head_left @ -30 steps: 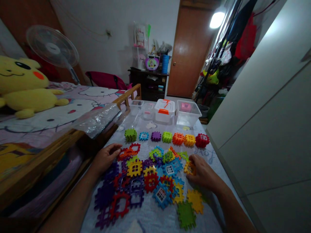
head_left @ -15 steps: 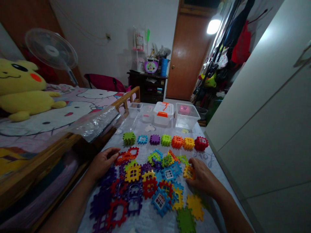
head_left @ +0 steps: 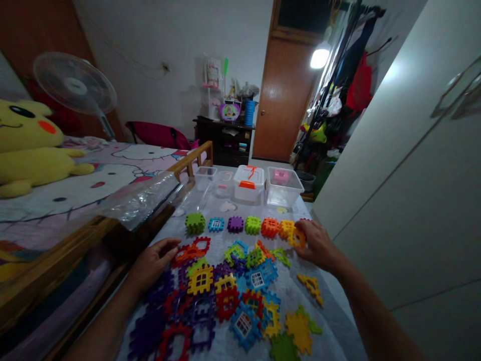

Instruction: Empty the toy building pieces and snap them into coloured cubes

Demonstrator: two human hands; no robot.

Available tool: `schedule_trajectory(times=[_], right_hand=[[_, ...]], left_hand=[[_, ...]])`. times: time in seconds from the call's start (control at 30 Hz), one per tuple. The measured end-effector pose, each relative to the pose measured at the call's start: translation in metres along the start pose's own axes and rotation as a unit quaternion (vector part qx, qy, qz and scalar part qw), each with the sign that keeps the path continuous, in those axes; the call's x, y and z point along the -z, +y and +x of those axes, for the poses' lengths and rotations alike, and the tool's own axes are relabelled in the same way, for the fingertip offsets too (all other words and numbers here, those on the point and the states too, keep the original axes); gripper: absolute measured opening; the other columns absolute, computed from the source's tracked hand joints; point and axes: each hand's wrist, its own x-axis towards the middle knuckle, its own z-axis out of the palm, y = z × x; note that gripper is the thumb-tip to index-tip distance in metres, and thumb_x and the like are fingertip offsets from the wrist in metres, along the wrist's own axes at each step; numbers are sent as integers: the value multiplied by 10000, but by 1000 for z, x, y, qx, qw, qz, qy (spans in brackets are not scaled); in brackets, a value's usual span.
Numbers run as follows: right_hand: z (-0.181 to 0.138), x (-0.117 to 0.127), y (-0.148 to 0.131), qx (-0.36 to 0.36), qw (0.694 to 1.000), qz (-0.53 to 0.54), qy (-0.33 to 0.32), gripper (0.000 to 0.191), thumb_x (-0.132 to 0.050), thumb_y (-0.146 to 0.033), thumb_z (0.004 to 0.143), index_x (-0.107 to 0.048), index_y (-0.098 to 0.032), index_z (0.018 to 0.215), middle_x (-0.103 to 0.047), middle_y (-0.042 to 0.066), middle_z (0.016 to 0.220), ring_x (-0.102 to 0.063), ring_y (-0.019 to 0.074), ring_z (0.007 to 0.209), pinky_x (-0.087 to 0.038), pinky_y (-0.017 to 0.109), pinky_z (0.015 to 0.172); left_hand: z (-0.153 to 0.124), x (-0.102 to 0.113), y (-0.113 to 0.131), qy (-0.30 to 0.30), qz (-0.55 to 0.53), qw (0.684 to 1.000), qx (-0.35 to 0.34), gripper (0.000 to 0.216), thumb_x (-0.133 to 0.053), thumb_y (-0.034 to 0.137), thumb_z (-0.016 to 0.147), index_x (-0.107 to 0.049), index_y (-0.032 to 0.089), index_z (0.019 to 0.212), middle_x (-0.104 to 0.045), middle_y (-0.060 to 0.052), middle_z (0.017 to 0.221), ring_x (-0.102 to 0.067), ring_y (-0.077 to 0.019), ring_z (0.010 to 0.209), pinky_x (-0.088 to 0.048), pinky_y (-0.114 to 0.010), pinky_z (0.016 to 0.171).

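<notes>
My right hand (head_left: 317, 246) grips a yellow-orange interlocking block panel (head_left: 297, 237), holding it up against the yellow stack (head_left: 286, 228) in the back row. Behind my fingers the red stack is almost wholly hidden. My left hand (head_left: 158, 260) hovers or rests at the left of the loose pile, fingers slightly bent and apart, nothing in them. Beside its fingertips lie red block panels (head_left: 191, 250). The pile mixes several colours, among them a blue window panel (head_left: 243, 325), a yellow window panel (head_left: 200, 279) and dark purple panels (head_left: 148, 328).
Green (head_left: 195, 223), blue, purple (head_left: 235, 224), light green and orange (head_left: 269, 227) stacks line the back. Clear plastic boxes (head_left: 283, 188) and a lidded box (head_left: 248, 183) stand behind them. A wooden bed rail (head_left: 191, 160) borders the left, a pale cabinet (head_left: 406, 200) the right.
My right hand has lifted the yellow-orange panel from the pile's right side and carried it back to the yellow stack. A yellow triangular piece now shows on the cloth. The left hand stays about put.
</notes>
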Motion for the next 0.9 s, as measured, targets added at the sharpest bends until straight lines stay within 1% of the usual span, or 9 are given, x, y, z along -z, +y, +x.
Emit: schedule_trajectory(times=[0.1, 0.17, 0.23, 0.33, 0.63, 0.73, 0.83, 0.9], right_hand=[[33, 2, 14, -17, 999, -37, -36, 454, -631, -259, 681, -535, -155, 1112, -631, 120, 1088, -520, 286, 1040, -359, 401, 902], [50, -1, 20, -16, 997, -49, -60, 480, -635, -237, 666, -530, -164, 1129, -638, 116, 1116, -514, 291, 1066, -345, 396, 903], [60, -4, 23, -15, 996, -53, -71, 485, -636, -216, 651, -535, -180, 1124, -645, 107, 1133, -511, 295, 1080, -335, 395, 900], [67, -6, 25, -16, 995, -55, -77, 475, -624, -198, 646, -547, -200, 1114, -648, 100, 1150, -513, 294, 1085, -329, 391, 891], [69, -19, 34, -13, 994, -66, -89, 474, -649, -253, 662, -556, -203, 1124, -671, 94, 1116, -532, 299, 1067, -341, 393, 871], [66, -17, 34, -17, 994, -69, -84, 499, -663, -297, 674, -551, -196, 1149, -652, 106, 1169, -519, 321, 1102, -346, 423, 891], [53, -6, 23, -15, 996, -67, -48, 554, -669, -318, 691, -532, -171, 1208, -595, 145, 1262, -474, 352, 1175, -331, 479, 943], [35, 1, 8, -2, 999, -43, -2, 519, -650, -302, 721, -540, -165, 1209, -598, 149, 1245, -484, 343, 1172, -344, 485, 961]], left_hand=[[0, 0, 0, 2, 1, 1000, 0, 540, -590, 646, 647, -726, 200, 919, -749, -79, 970, -691, -279, 900, -533, -355, 849], [-1, 0, 1, 2, 2, 1000, 1, 543, -588, 647, 648, -726, 199, 922, -749, -83, 976, -689, -285, 912, -530, -362, 853], [-1, 1, 2, -2, -1, 1000, 2, 545, -586, 644, 649, -722, 196, 930, -747, -86, 983, -685, -288, 920, -522, -369, 868], [-1, 1, 3, -11, -6, 1000, 10, 553, -582, 636, 655, -712, 190, 955, -741, -90, 1004, -680, -286, 936, -516, -366, 881], [-1, 1, 0, -15, 1, 1000, 9, 539, -578, 635, 676, -710, 197, 962, -741, -79, 1000, -680, -281, 933, -515, -368, 875], [-1, 1, 2, -11, 1, 1000, 10, 539, -574, 632, 669, -708, 193, 952, -739, -79, 1003, -673, -285, 951, -511, -367, 878], [-2, 0, 4, -10, -1, 1000, 15, 547, -579, 623, 664, -702, 185, 967, -737, -84, 1006, -671, -282, 952, -507, -368, 887], [-2, 0, 4, -10, -7, 1000, 14, 549, -583, 630, 666, -700, 186, 966, -737, -82, 1004, -673, -278, 948, -511, -364, 881]])
